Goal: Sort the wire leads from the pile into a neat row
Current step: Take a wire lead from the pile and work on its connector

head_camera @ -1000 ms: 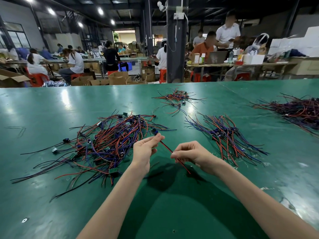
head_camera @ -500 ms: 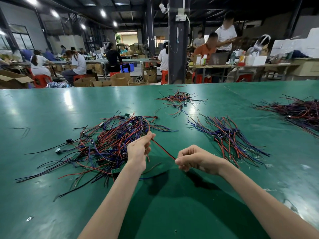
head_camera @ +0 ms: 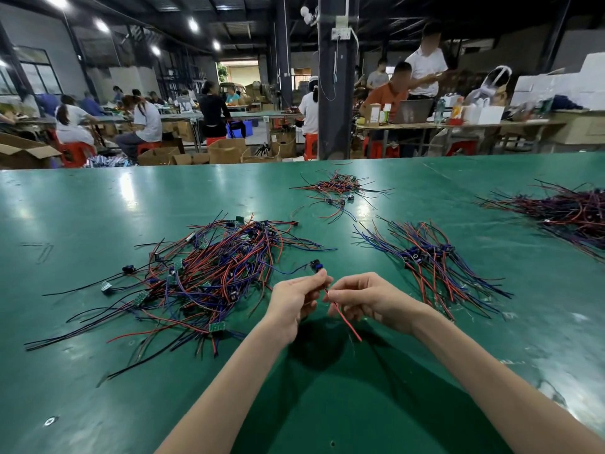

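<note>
A tangled pile of red, blue and black wire leads (head_camera: 209,273) with small green boards lies on the green table, left of centre. My left hand (head_camera: 294,298) pinches one lead just below its small dark connector (head_camera: 316,265). My right hand (head_camera: 363,298) pinches the same lead's red wire (head_camera: 347,322), whose free end hangs down toward me. Both hands are close together, just above the table. To the right lies a row of leads (head_camera: 429,260) laid roughly parallel, connectors bunched in the middle.
A smaller wire bundle (head_camera: 337,190) lies farther back at centre and a large dark bundle (head_camera: 566,211) at the far right. The green table (head_camera: 98,204) stretches wide. Beyond it are a pillar, cardboard boxes and seated workers.
My right hand has moved left and up along the red wire until it nearly meets my left hand. The lead's connector has lifted clear above my left fingers.
</note>
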A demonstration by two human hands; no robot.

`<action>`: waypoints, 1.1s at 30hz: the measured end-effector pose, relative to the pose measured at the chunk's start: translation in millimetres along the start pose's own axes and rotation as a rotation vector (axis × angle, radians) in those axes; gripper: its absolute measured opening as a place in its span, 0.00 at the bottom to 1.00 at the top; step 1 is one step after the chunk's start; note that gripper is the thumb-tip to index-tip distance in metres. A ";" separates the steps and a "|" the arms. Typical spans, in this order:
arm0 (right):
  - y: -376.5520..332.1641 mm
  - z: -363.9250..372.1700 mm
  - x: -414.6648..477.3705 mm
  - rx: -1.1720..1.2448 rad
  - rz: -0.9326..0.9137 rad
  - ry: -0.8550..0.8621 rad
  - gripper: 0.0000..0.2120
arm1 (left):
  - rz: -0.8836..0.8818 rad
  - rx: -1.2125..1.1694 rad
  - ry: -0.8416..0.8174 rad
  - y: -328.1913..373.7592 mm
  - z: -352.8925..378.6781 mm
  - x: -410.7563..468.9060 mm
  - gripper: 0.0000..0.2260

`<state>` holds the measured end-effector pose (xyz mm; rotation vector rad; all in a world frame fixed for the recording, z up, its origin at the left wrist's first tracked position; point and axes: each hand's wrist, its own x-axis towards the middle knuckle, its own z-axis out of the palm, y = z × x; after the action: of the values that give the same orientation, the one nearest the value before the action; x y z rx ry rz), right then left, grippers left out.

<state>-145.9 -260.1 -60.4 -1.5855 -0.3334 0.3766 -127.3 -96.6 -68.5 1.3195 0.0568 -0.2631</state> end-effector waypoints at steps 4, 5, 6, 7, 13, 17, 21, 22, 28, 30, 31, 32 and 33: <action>0.5 -3.5 1.1 -0.045 0.054 0.078 0.04 | 0.009 -0.003 -0.011 -1.2 1.6 1.5 0.06; -0.3 -5.4 1.9 -0.042 0.061 0.113 0.05 | 0.012 -0.012 -0.012 -1.0 1.9 1.3 0.06; -1.6 -7.2 3.0 -0.033 0.061 0.157 0.05 | 0.011 -0.022 -0.012 -0.7 2.3 1.0 0.06; -3.2 -10.0 4.1 -0.018 0.049 0.206 0.04 | 0.007 -0.028 -0.010 -0.3 2.4 0.9 0.07; -19.2 -56.3 7.7 0.185 -0.146 0.573 0.03 | -0.053 -0.059 -0.030 3.6 2.2 -3.0 0.09; -7.2 -99.2 4.9 -0.103 0.012 0.912 0.03 | -0.063 -0.087 -0.034 5.6 1.4 -1.9 0.11; 11.9 -118.3 -8.7 -0.271 0.213 1.010 0.05 | -0.054 -0.073 -0.026 5.7 2.5 -1.4 0.12; 13.4 -119.4 -11.6 -0.325 0.233 1.028 0.05 | -0.035 -0.056 -0.019 5.5 3.5 -2.1 0.12; 8.7 -112.7 -18.2 -0.642 0.279 1.057 0.05 | 0.148 0.155 0.080 3.5 2.4 -3.6 0.12; 7.8 -108.1 -19.8 -0.771 0.310 1.077 0.05 | 0.228 0.291 0.135 3.6 -0.1 -2.7 0.12; 7.6 -106.1 -20.1 -0.833 0.326 1.090 0.05 | 0.267 0.352 0.159 3.7 -1.3 -2.4 0.12; 7.8 -104.8 -20.1 -0.886 0.341 1.098 0.05 | 0.293 0.395 0.179 4.0 -2.6 -2.1 0.12; 7.8 -103.5 -19.9 -0.931 0.356 1.097 0.06 | 0.307 0.427 0.193 4.5 -3.7 -2.2 0.12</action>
<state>-118.9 -362.3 -63.6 -2.4923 0.7385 -0.4977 -128.0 -91.7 -64.8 1.7520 -0.0426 0.1232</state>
